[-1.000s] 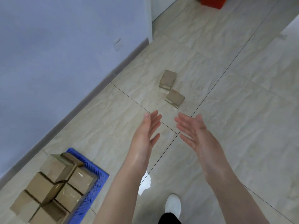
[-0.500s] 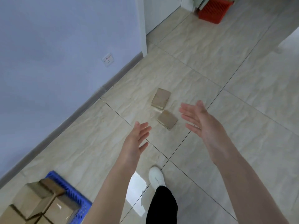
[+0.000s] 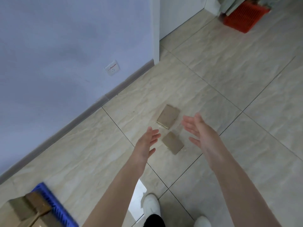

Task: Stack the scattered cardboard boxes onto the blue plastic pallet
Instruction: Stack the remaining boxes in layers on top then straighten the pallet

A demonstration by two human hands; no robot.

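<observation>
Left hand [image 3: 146,143] and right hand [image 3: 199,130] both spread, empty, above two boxes [image 3: 172,142] lying on the floor [image 3: 229,79]. Pallet [image 3: 54,208], carrying stacked boxes, at lower left, well apart.

Plain indoor room, possibly a storeroom or utility space; exact kind cannot be told. Glossy beige floor tiles [image 3: 229,76] are laid throughout. A bare pale wall [image 3: 57,46] is fitted with a socket [image 3: 112,68] and grey skirting [image 3: 114,90]. A red crate [image 3: 244,18] is seen by a doorway.
</observation>
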